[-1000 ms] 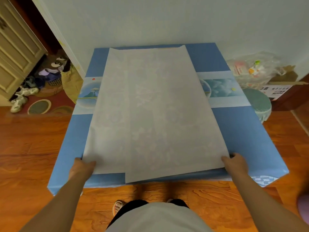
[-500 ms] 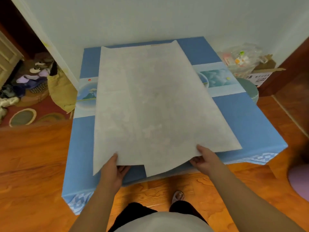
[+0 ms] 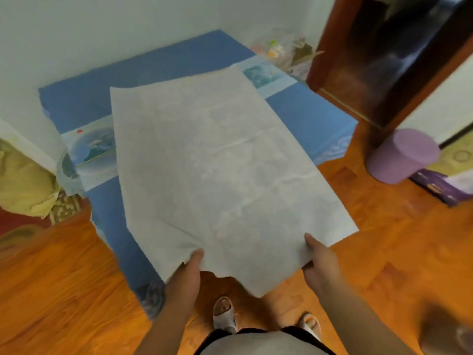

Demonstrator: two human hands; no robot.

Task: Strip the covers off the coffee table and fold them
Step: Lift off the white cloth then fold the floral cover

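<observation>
The left hand [image 3: 190, 267] grasped the near edge of the white cover [image 3: 217, 175] with the thumb on top, and the right hand [image 3: 320, 262] pinched the same edge further to the right. The white cover filled the centre of the frame, its near part lifted over the wooden floor [image 3: 64, 278]. Its far part lay over the blue cover [image 3: 158, 70], which was on the coffee table at the upper middle.

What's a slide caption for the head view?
Both hands, left and right, grip the white cover above the blue-covered table.
</observation>
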